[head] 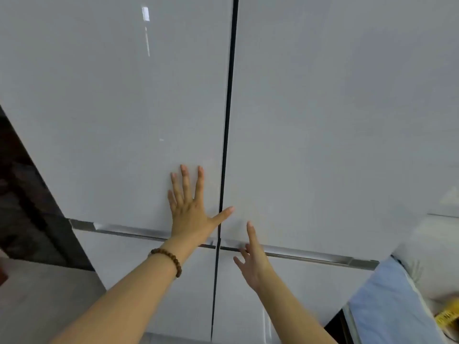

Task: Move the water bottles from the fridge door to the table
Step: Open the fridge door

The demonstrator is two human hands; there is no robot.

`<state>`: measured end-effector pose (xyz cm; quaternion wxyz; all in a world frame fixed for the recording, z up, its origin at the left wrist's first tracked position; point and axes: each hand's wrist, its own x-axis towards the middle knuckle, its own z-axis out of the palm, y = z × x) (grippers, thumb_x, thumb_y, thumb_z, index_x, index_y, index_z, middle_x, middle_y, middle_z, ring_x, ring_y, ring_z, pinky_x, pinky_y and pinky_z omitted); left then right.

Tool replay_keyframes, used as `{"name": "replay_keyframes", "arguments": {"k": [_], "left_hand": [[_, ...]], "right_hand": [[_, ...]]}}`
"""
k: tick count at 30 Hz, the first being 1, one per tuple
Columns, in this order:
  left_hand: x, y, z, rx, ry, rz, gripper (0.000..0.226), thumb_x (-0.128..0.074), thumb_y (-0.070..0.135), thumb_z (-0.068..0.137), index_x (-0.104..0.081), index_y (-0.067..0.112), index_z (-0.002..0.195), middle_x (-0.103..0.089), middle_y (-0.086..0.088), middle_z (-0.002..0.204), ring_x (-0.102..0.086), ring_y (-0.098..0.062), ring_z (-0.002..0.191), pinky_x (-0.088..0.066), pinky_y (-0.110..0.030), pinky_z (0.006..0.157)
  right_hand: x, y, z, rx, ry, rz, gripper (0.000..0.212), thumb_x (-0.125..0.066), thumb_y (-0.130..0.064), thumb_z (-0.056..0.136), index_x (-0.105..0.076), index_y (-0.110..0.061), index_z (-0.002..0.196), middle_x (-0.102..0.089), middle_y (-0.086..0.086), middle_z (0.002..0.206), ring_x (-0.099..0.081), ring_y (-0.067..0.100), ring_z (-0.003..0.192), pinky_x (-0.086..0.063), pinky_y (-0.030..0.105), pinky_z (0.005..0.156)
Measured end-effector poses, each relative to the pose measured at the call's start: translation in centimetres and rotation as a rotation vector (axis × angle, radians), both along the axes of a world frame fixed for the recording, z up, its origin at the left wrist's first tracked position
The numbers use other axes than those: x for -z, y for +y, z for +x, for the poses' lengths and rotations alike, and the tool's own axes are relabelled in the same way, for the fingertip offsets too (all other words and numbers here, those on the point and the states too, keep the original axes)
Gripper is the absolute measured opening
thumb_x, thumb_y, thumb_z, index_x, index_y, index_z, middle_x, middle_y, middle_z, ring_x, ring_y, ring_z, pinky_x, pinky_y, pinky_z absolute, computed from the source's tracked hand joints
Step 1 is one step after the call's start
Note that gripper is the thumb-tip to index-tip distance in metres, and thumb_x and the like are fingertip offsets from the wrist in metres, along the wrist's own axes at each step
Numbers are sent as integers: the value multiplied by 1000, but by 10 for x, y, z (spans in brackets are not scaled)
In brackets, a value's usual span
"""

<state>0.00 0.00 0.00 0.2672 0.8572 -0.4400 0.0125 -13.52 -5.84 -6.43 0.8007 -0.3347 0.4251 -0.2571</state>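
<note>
Left hand (190, 214) flat, fingers spread on fridge door (124, 120) | right hand (253, 261) open, empty, near handle (298, 254)

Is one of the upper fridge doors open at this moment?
No, both upper fridge doors are shut flush along the dark centre seam, with the left hand spread flat on the left one and the right hand empty near the handle strip.

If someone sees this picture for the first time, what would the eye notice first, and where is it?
The eye goes first to the two bare hands at the lower middle: the left hand lies flat and spread on the closed left fridge door, a brown bead bracelet on its wrist. The right hand, fingers open, reaches toward the handle strip under the right fridge door. A dark vertical gap divides the glossy pale doors.
</note>
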Motion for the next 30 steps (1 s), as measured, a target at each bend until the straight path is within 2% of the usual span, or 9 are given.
{"name": "replay_keyframes", "arguments": {"k": [4, 7, 9, 11, 18, 21, 23, 26, 30], "left_hand": [[6, -7, 5, -10, -38, -62, 112, -29, 90, 60, 41, 40, 132, 56, 6, 134, 52, -17, 124, 12, -50, 113], [10, -8, 3, -13, -55, -82, 111, -30, 90, 60, 40, 41, 131, 56, 8, 132, 53, -16, 122, 11, -50, 113], [7, -8, 1, -16, -38, -77, 111, -32, 89, 60, 38, 41, 132, 55, 9, 133, 52, -16, 123, 9, -49, 115], [3, -5, -2, -10, -26, -76, 108, -31, 86, 60, 36, 41, 132, 50, 8, 136, 46, -17, 128, 5, -48, 117], [-22, 11, -12, 32, 140, -23, 106, -38, 84, 64, 26, 43, 139, 38, 10, 149, 28, -19, 141, -4, -50, 118], [-32, 18, -15, 65, 210, 8, 107, -41, 84, 64, 23, 44, 140, 37, 13, 149, 18, -18, 144, -12, -51, 117], [-36, 20, -19, 81, 304, -16, 111, -43, 85, 61, 20, 42, 142, 33, 14, 151, 11, -16, 146, -15, -50, 117], [-46, 34, -38, 180, 480, -137, 115, -53, 77, 61, 14, 38, 146, 19, 15, 156, 2, -12, 146, -14, -43, 118], [-58, 66, -70, 348, 610, -209, 111, -62, 67, 63, 4, 38, 148, -6, 13, 158, -14, -12, 144, -20, -37, 115]], "right_hand": [[8, -14, 16, 22, -126, 10, 100, -65, -66, 59, -31, -21, 143, -37, 11, 147, -34, 26, 138, -30, 40, 114], [12, -15, 27, 73, -103, 28, 82, -64, -66, 64, -35, -28, 131, -37, 10, 146, -36, 32, 136, -39, 35, 100], [15, -15, 33, 100, -69, 36, 93, -66, -70, 57, -34, -25, 132, -42, 13, 139, -48, 33, 125, -42, 33, 93], [14, -13, 34, 127, -52, 44, 114, -68, -72, 40, -33, -22, 136, -48, 15, 122, -54, 28, 108, -44, 33, 95], [4, 0, 28, 172, -107, 43, 128, -72, -72, 33, -29, -22, 143, -41, 9, 142, -45, 27, 127, -41, 38, 103], [0, 16, 16, 168, -76, 51, 118, -73, -68, 49, -25, -18, 144, -38, 4, 144, -40, 25, 132, -37, 38, 107], [2, 30, 5, 159, -32, 69, 104, -71, -62, 64, -20, -17, 143, -41, 5, 137, -41, 25, 130, -40, 39, 102], [-1, 58, -23, 145, -28, 69, 96, -68, -60, 69, -21, -19, 143, -43, 8, 137, -44, 26, 127, -43, 40, 96], [-16, 101, -64, 153, -10, 48, 123, -66, -71, 49, -14, -20, 148, -32, 8, 151, -34, 27, 137, -32, 45, 110]]}}
